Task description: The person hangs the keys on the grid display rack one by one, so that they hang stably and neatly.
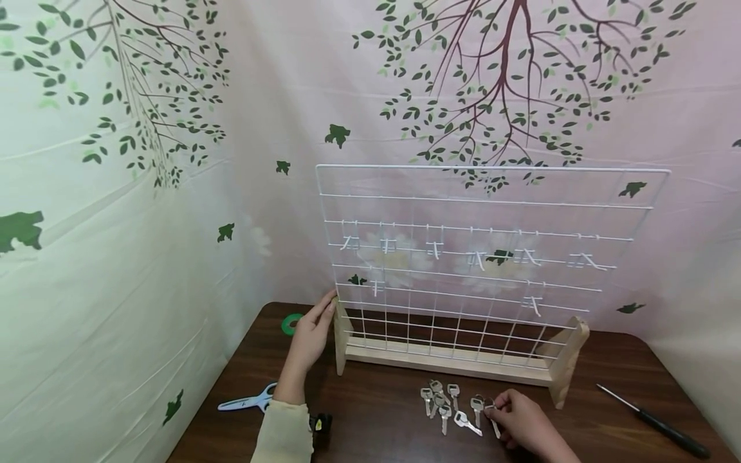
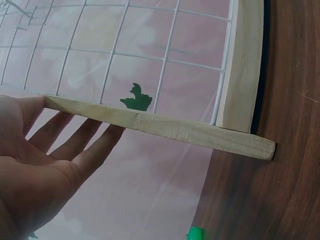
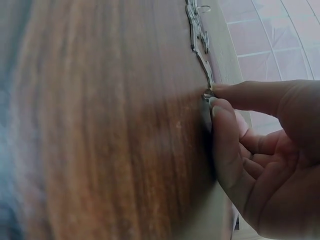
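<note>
Left hand (image 1: 312, 334) steadies the wire rack (image 1: 486, 270); right hand (image 1: 521, 421) works at the keys (image 1: 442, 402).
We see straight left fingers touching its wooden foot (image 2: 165, 127); the right grip seems pinched on one key (image 1: 493, 421) on the table (image 1: 376, 411).

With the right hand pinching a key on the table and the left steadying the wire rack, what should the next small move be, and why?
Probably lift that key clear of the table. The right hand already pinches it at the edge of the key cluster, and the left hand rests open against the wooden foot of the wire grid rack, whose hooks look bare.
</note>
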